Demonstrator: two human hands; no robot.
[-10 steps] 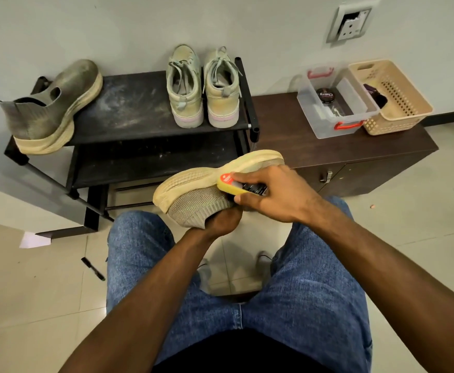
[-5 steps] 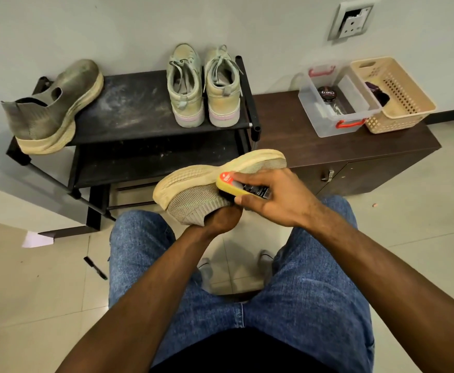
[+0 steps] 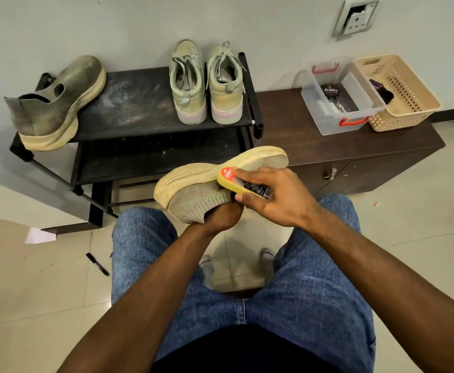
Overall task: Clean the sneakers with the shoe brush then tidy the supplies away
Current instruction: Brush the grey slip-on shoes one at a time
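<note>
A beige knit sneaker (image 3: 198,195) with a yellowed sole lies on its side above my knees. My left hand (image 3: 221,218) grips it from below, near the collar. My right hand (image 3: 277,197) holds a yellow shoe brush (image 3: 229,176) with a red label and presses it against the sneaker's upper near the sole. Its dusty grey mate (image 3: 56,106) sits on the left end of the black shoe rack (image 3: 137,103). A pair of pale green lace-up sneakers (image 3: 207,84) stands at the rack's right end.
A dark wooden cabinet (image 3: 328,146) to the right carries a clear box (image 3: 339,103) with red handles, a polish tin (image 3: 330,91) inside, and a beige basket (image 3: 401,90). A black pen (image 3: 97,264) and a scrap of white paper (image 3: 38,235) lie on the tiled floor.
The right hand has slid the brush a little along the sneaker's side. The left hand keeps the same hold on the shoe.
</note>
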